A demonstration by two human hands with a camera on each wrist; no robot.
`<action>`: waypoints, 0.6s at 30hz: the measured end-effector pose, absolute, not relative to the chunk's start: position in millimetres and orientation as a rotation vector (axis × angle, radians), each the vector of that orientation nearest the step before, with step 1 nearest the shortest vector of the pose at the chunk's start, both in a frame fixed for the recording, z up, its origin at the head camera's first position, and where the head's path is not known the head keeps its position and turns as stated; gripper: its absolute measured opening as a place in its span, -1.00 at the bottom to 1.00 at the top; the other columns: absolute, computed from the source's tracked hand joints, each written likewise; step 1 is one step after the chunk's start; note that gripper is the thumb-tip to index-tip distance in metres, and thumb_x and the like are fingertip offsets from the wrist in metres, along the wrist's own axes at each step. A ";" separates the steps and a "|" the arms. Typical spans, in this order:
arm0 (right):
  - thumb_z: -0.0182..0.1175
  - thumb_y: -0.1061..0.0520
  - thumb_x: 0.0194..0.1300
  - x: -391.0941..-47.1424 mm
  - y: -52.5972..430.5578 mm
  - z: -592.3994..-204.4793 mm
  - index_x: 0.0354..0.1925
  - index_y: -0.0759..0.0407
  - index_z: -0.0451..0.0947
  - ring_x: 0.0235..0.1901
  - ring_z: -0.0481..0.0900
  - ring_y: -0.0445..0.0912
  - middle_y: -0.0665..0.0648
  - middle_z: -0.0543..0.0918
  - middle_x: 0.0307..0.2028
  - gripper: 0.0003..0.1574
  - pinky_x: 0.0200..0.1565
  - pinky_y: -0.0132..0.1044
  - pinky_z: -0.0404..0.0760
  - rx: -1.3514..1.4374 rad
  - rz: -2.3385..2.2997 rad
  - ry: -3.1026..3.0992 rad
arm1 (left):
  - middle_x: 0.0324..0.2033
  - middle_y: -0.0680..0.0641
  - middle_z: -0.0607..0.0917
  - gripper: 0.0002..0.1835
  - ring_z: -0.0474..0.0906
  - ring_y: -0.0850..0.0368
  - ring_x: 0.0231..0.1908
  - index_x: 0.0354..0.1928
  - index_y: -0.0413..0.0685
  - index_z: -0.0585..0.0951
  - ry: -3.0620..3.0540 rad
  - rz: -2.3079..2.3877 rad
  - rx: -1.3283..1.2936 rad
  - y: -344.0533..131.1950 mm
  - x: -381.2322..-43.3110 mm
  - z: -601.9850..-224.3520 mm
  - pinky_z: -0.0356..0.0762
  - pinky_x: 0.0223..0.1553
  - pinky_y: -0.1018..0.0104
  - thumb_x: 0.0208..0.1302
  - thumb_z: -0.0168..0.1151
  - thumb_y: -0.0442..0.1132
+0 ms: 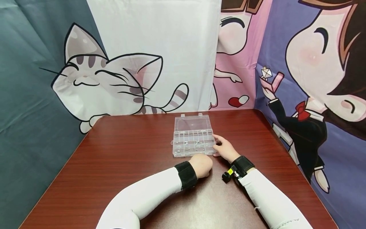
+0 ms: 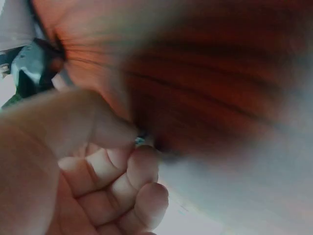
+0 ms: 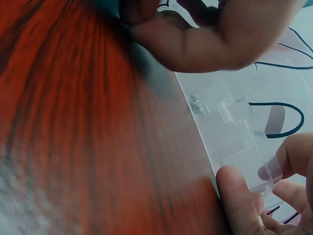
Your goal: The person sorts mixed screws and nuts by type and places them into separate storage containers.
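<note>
A clear plastic compartment box [image 1: 192, 135] stands on the table with its lid raised toward the back wall. Small metal parts [image 1: 198, 143] lie in several of its compartments. My right hand [image 1: 226, 149] holds the box at its right end, thumb on the near side and fingers at the end wall. In front of the box, my left hand [image 1: 201, 164] is curled, back of the hand up. The left wrist view shows its thumb and forefinger pinching a tiny shiny metal piece [image 2: 140, 140]; its exact kind is too small and blurred to tell.
The reddish-brown wooden table [image 1: 128, 140] extends to both sides of the box. Printed cloth with cartoon figures [image 1: 183, 38] hangs along the back and right edges, and a dark green cloth [image 1: 31, 95] on the left. A small black camera [image 1: 227, 176] sits at the right wrist.
</note>
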State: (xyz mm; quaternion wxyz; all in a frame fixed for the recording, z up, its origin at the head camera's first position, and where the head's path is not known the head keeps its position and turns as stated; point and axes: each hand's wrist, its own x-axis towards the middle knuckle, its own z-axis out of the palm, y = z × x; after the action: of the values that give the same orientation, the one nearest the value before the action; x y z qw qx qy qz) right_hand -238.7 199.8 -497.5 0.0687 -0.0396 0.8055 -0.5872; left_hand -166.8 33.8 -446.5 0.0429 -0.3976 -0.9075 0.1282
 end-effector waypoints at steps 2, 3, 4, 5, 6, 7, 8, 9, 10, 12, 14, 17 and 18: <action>0.04 0.35 0.30 -238.2 199.6 -497.4 0.48 0.10 0.21 -0.33 0.60 -0.03 0.37 0.41 0.07 -0.21 -0.35 -0.18 0.70 -0.125 -1.769 2.420 | -0.59 0.09 0.66 -0.81 0.60 0.12 -0.50 -0.63 0.11 0.66 -2.781 0.440 -1.237 34.7 -166.7 -445.4 0.55 -0.50 0.23 0.02 0.39 -0.04; 0.04 0.35 0.30 -237.9 199.3 -497.4 0.47 0.11 0.21 -0.33 0.60 -0.02 0.38 0.41 0.07 -0.21 -0.34 -0.18 0.70 -0.126 -1.771 2.418 | -0.59 0.09 0.66 -0.80 0.60 0.12 -0.50 -0.64 0.12 0.66 -2.779 0.459 -1.246 34.9 -166.6 -445.1 0.55 -0.49 0.23 0.02 0.40 -0.03; 0.05 0.35 0.30 -237.7 199.1 -497.2 0.47 0.09 0.22 -0.32 0.60 -0.02 0.37 0.42 0.07 -0.21 -0.34 -0.18 0.70 -0.118 -1.774 2.415 | -0.59 0.10 0.67 -0.79 0.60 0.13 -0.49 -0.64 0.13 0.66 -2.769 0.475 -1.255 35.0 -166.0 -444.8 0.55 -0.49 0.24 0.02 0.40 -0.01; 0.04 0.35 0.30 -237.7 199.0 -497.3 0.48 0.10 0.21 -0.31 0.60 -0.01 0.37 0.41 0.07 -0.21 -0.34 -0.18 0.70 -0.125 -1.772 2.416 | -0.57 0.11 0.68 -0.79 0.61 0.13 -0.47 -0.63 0.14 0.68 -2.775 0.497 -1.256 35.5 -166.5 -445.8 0.56 -0.45 0.24 0.03 0.40 0.01; 0.04 0.35 0.30 -237.7 198.7 -497.4 0.47 0.09 0.22 -0.31 0.60 -0.01 0.37 0.42 0.07 -0.21 -0.34 -0.18 0.70 -0.120 -1.773 2.415 | -0.56 0.11 0.68 -0.79 0.60 0.13 -0.46 -0.63 0.15 0.68 -2.776 0.502 -1.255 35.6 -167.0 -447.8 0.56 -0.45 0.24 0.03 0.40 0.01; 0.04 0.34 0.30 -237.8 198.6 -497.7 0.47 0.10 0.22 -0.30 0.60 -0.01 0.37 0.42 0.08 -0.21 -0.34 -0.18 0.70 -0.124 -1.771 2.417 | -0.56 0.11 0.68 -0.79 0.60 0.13 -0.46 -0.63 0.15 0.67 -2.775 0.502 -1.255 35.4 -167.4 -449.2 0.56 -0.44 0.24 0.02 0.40 0.01; 0.04 0.34 0.30 -237.9 198.4 -497.9 0.47 0.10 0.21 -0.30 0.60 -0.01 0.37 0.41 0.08 -0.21 -0.34 -0.18 0.70 -0.129 -1.768 2.420 | -0.55 0.11 0.68 -0.80 0.61 0.12 -0.45 -0.62 0.15 0.68 -2.778 0.502 -1.259 35.3 -168.1 -450.6 0.56 -0.43 0.24 0.02 0.40 0.02; 0.04 0.34 0.30 -238.0 198.5 -498.1 0.47 0.10 0.22 -0.30 0.60 -0.01 0.37 0.42 0.08 -0.21 -0.34 -0.19 0.70 -0.124 -1.765 2.423 | -0.55 0.12 0.68 -0.80 0.61 0.12 -0.45 -0.62 0.15 0.68 -2.780 0.498 -1.266 34.8 -168.7 -451.4 0.56 -0.42 0.24 0.02 0.40 0.02; 0.04 0.34 0.30 -238.0 198.6 -498.1 0.47 0.09 0.22 -0.30 0.60 -0.01 0.37 0.41 0.08 -0.21 -0.34 -0.19 0.70 -0.122 -1.765 2.423 | -0.55 0.11 0.68 -0.80 0.61 0.12 -0.45 -0.61 0.16 0.68 -2.785 0.489 -1.270 34.4 -169.6 -451.7 0.56 -0.42 0.23 0.02 0.39 0.03; 0.04 0.34 0.30 -237.7 198.9 -498.1 0.47 0.10 0.22 -0.29 0.60 -0.02 0.37 0.41 0.09 -0.21 -0.34 -0.19 0.70 -0.118 -1.768 2.421 | -0.55 0.11 0.68 -0.79 0.61 0.10 -0.44 -0.62 0.15 0.66 -2.799 0.451 -1.276 33.0 -171.9 -450.3 0.55 -0.42 0.22 0.01 0.38 0.04; 0.04 0.34 0.30 -237.3 199.4 -497.8 0.47 0.11 0.22 -0.30 0.59 -0.02 0.37 0.40 0.08 -0.21 -0.34 -0.19 0.70 -0.117 -1.775 2.420 | -0.57 0.10 0.67 -0.77 0.61 0.10 -0.46 -0.64 0.15 0.64 -2.794 0.407 -1.267 31.2 -176.3 -447.6 0.55 -0.42 0.20 0.02 0.36 0.04; 0.05 0.36 0.28 -236.4 199.3 -496.5 0.46 0.13 0.23 -0.31 0.58 -0.02 0.37 0.41 0.07 -0.21 -0.34 -0.18 0.70 -0.120 -1.796 2.415 | -0.60 0.10 0.64 -0.75 0.61 0.10 -0.48 -0.65 0.14 0.59 -2.785 0.326 -1.213 27.4 -186.5 -438.6 0.54 -0.39 0.19 0.03 0.33 0.05; 0.05 0.37 0.27 -236.0 199.2 -496.0 0.46 0.14 0.23 -0.32 0.57 -0.03 0.37 0.41 0.06 -0.20 -0.34 -0.18 0.70 -0.126 -1.799 2.415 | -0.59 0.09 0.65 -0.76 0.62 0.10 -0.47 -0.62 0.13 0.59 -2.777 0.311 -1.182 26.0 -190.1 -435.2 0.54 -0.35 0.18 0.05 0.31 0.05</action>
State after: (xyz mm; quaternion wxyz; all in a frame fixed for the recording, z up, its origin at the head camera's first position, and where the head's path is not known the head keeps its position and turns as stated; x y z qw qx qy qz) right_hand -236.0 199.2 -496.0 0.0638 -0.0416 0.7996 -0.5957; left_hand -190.1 26.0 -435.2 0.0536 -0.3889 -0.9140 0.1022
